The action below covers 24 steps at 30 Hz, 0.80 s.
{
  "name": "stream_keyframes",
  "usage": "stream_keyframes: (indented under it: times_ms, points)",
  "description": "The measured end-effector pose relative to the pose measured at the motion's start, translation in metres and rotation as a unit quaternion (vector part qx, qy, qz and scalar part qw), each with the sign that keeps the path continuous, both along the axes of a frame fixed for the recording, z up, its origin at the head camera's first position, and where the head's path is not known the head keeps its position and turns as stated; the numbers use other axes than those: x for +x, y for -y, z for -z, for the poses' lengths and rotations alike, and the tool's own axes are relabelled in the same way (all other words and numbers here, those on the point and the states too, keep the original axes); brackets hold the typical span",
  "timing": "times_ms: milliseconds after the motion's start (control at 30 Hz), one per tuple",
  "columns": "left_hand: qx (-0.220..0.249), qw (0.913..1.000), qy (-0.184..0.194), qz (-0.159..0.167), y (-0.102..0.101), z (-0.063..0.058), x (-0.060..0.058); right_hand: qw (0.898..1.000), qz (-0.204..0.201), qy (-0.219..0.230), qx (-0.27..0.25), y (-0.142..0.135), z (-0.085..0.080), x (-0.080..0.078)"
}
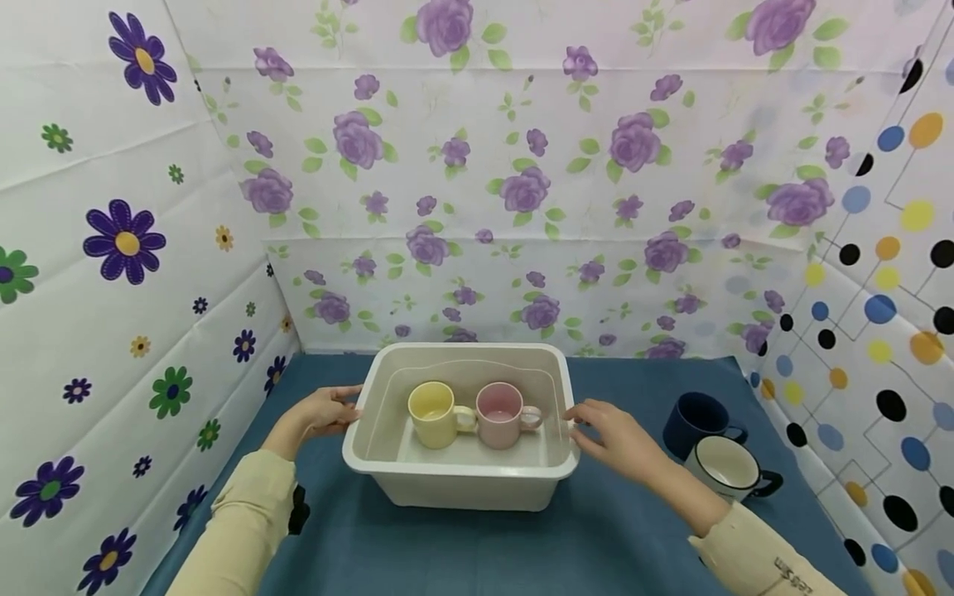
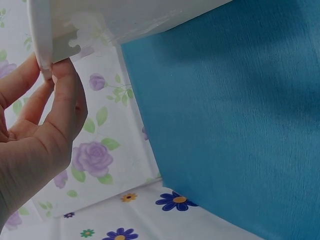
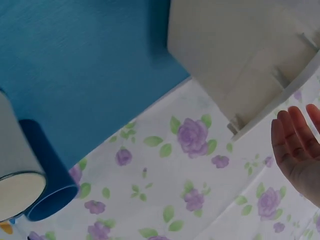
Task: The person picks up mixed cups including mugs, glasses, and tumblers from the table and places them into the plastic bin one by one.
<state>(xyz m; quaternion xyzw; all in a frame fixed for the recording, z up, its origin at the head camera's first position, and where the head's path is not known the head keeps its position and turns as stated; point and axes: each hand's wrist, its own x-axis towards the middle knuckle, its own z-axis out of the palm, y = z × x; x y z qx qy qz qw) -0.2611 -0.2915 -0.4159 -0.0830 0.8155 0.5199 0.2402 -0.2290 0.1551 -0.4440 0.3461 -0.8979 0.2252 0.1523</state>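
white tub (image 1: 469, 490): left hand (image 1: 320, 411) pinches rim (image 2: 41, 30), right hand (image 1: 614, 434) straight-fingered.

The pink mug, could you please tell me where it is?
In the head view, the pink mug sits inside the white tub, right of its centre, just right of the yellow mug.

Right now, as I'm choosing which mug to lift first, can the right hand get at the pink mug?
Probably yes: the right hand is beside the open-topped white basin, and the pink mug has its handle facing that side; only the basin's rim lies between.
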Motion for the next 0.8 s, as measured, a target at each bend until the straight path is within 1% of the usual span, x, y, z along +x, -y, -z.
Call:
stream_keyframes:
  times_ms: [67, 133, 200, 300, 367, 433, 500, 667, 800]
  points:
    - [0.002, 1.0, -0.003, 0.002, 0.001, 0.0, 0.001, 1.0, 0.006, -0.015, 0.01, -0.004, 0.002, 0.003]
    - [0.004, 1.0, -0.005, -0.003, 0.002, 0.001, 0.001, 0.999, 0.013, -0.023, 0.019, -0.007, 0.003, 0.006]
    - [0.006, 1.0, -0.005, 0.001, 0.003, 0.001, 0.001, 0.999, 0.018, -0.023, 0.024, -0.009, 0.004, 0.009]
    - [0.01, 0.9999, -0.004, -0.002, 0.003, 0.001, 0.001, 0.999, 0.025, -0.021, 0.032, -0.013, 0.007, 0.013]
    - [0.008, 0.9999, -0.006, 0.003, 0.002, 0.001, 0.001, 0.999, 0.028, -0.02, 0.04, -0.016, 0.011, 0.015]
    - [0.003, 1.0, -0.008, -0.001, 0.002, 0.001, 0.002, 0.998, 0.03, -0.022, 0.047, -0.019, 0.015, 0.017]
    - [-0.002, 0.9999, -0.012, 0.002, 0.002, 0.001, 0.002, 0.998, 0.037, -0.025, 0.054, -0.023, 0.019, 0.018]
    - [-0.003, 0.9999, -0.015, 0.004, 0.002, 0.004, 0.001, 0.994, 0.061, -0.043, 0.074, -0.035, 0.027, 0.022]
    - [-0.006, 0.9999, -0.012, 0.0, 0.002, 0.004, 0.001, 0.992, 0.064, -0.067, 0.082, -0.046, 0.036, 0.025]
